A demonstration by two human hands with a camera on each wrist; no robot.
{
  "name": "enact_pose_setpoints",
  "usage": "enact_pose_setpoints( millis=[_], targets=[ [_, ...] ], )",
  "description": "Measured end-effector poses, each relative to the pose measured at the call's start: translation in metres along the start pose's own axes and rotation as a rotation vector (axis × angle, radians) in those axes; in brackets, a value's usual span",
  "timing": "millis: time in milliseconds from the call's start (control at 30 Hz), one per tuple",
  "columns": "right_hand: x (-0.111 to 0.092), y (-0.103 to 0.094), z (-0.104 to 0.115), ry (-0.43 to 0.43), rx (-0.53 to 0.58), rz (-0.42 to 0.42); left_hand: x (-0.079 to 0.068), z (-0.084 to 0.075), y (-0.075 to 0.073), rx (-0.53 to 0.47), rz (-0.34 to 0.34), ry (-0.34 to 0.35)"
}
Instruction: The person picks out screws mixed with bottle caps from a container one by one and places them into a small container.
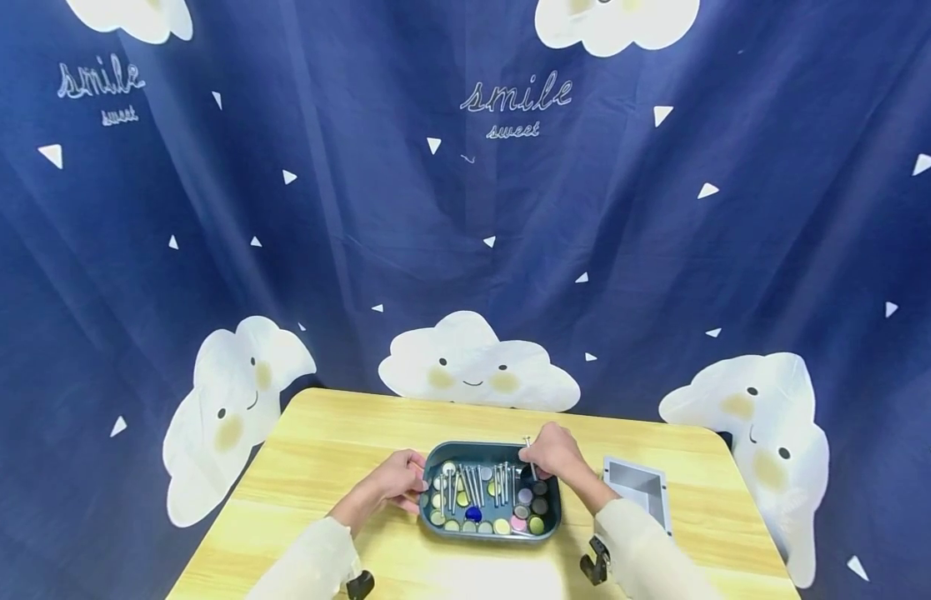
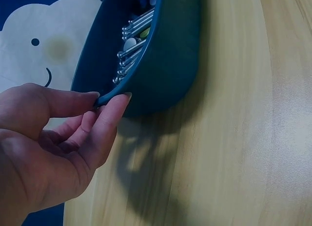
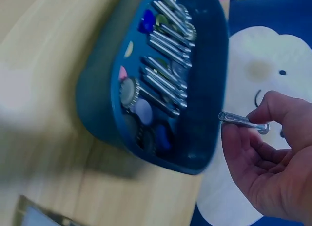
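Note:
A dark teal bin (image 1: 489, 537) stands on the table with several metal bolts (image 3: 168, 80) and bottle caps of various colours inside, among them a dark blue cap (image 1: 473, 514). At its left end, my left hand (image 1: 396, 477) pinches the rim between thumb and fingers, seen closely in the left wrist view. My right hand (image 1: 555, 452) pinches one bolt (image 3: 237, 120) between thumb and fingertips, over the bin's far right corner. That bolt's threaded end points toward the bin in the right wrist view; the rest of its shank shows beside the thumb.
A grey rectangular box (image 1: 636, 479) with an open top stands on the wooden table (image 1: 337, 425), right of the bin and beside my right forearm. Behind the table's far edge hangs a blue curtain (image 1: 465, 233) with white clouds.

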State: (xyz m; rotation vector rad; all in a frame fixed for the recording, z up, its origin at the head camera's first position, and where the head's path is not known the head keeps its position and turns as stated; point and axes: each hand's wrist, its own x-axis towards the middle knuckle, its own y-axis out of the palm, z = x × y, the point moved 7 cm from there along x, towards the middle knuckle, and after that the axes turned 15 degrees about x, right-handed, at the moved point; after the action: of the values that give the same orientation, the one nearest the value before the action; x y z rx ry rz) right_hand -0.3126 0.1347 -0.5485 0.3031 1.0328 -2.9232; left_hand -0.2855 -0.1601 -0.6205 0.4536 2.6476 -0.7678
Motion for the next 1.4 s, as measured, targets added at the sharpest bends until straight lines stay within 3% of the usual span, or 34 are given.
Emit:
enact_pose_setpoints(
  millis=[400, 700, 1400],
  targets=[
    [-0.008, -0.034, 0.008, -0.034, 0.021, 0.024, 0.002, 0.001, 0.000, -0.007, 0.000, -0.011],
    [-0.017, -0.056, 0.009, -0.116, 0.067, 0.007, 0.001, 0.003, 0.000, -0.019, 0.015, -0.017],
    [-0.039, -0.094, -0.027, -0.166, 0.064, -0.111, 0.004, 0.002, -0.001, -0.026, 0.049, -0.011]
  ],
)
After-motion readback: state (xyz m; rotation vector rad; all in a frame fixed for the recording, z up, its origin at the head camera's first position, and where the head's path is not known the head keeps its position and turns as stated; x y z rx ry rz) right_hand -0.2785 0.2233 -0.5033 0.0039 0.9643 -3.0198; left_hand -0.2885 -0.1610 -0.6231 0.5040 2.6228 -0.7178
